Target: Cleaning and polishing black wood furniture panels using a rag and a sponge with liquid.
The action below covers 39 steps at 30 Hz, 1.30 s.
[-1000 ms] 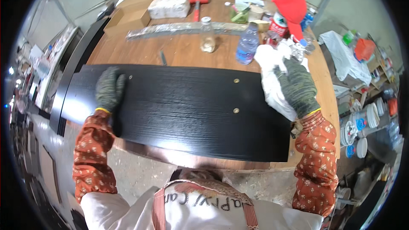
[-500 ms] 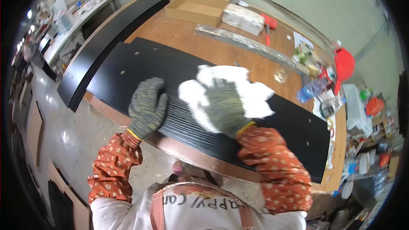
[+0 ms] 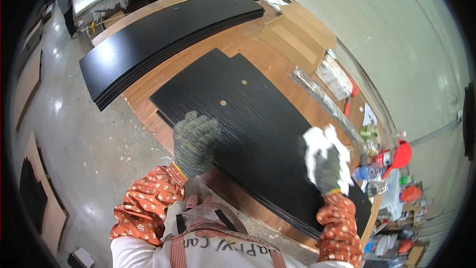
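Observation:
A large black wood-grained panel (image 3: pixel 258 129) with a notched far end and small round holes lies slantwise on the wooden table, on top of at least one more board. My right hand (image 3: pixel 327 171), in a grey-green knitted glove, is closed on a crumpled white cloth (image 3: pixel 320 144) over the panel's right part. My left hand (image 3: pixel 196 144), gloved the same way, is at the panel's near left edge with its fingers curled in. I see nothing held in it, though its palm side is hidden.
A stack of black boards (image 3: pixel 168 39) lies at the far left. Along the back are a cardboard box (image 3: pixel 292 39), a wrapped long bar (image 3: pixel 327 104), a white wrapped block (image 3: pixel 334 77) and a red-handled tool (image 3: pixel 349 97). Bottles (image 3: pixel 367 172) and a red cap (image 3: pixel 398 158) crowd the right end.
My right hand has moved right along the panel with the cloth, which is now bunched up. My left hand's fingers have curled in. The view has turned toward the left.

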Tool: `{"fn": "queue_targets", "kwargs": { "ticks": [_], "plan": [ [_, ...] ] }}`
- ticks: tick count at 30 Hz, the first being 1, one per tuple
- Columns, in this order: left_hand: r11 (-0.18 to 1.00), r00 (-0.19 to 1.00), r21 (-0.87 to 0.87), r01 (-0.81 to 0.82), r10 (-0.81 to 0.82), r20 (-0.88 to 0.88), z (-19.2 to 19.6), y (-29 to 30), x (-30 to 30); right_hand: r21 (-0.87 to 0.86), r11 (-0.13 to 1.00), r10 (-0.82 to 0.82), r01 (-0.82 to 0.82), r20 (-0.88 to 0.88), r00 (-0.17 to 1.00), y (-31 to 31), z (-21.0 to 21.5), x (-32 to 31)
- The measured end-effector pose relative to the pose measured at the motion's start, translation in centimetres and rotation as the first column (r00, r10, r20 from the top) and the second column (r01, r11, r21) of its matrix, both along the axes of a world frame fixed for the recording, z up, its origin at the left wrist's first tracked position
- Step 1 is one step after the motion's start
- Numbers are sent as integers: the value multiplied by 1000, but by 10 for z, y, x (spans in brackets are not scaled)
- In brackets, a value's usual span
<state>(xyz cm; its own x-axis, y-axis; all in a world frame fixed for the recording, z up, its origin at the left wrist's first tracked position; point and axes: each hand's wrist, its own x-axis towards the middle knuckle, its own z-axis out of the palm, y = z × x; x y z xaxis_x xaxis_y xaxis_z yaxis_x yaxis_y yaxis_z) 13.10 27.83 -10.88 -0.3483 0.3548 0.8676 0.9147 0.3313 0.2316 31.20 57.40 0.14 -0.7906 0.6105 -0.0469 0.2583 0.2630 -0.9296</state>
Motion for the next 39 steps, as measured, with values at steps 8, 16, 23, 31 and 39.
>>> {"fn": "queue_targets", "kwargs": {
  "ticks": [8, 16, 23, 31, 39],
  "plan": [
    [995, 991, 43, 91, -95, 92, -3, -6, 3, 905, 188, 398, -381, 285, 872, -129, -52, -290],
    [999, 993, 4, 54, -54, 108, -16, -3, -3, 956, 40, 563, -292, 220, 797, -95, -71, -285],
    [993, 981, -107, 41, -20, 191, -34, -8, -2, 947, -182, 692, -266, 315, 649, -191, -76, -279],
    [979, 960, -206, -9, 66, 272, -37, 13, 22, 745, 476, 307, -467, 357, 882, -83, -34, -289],
    [725, 728, -141, 674, -620, 292, -60, 20, 7, 866, 77, 670, -494, 322, 669, -185, -26, -228]
  ]
}}
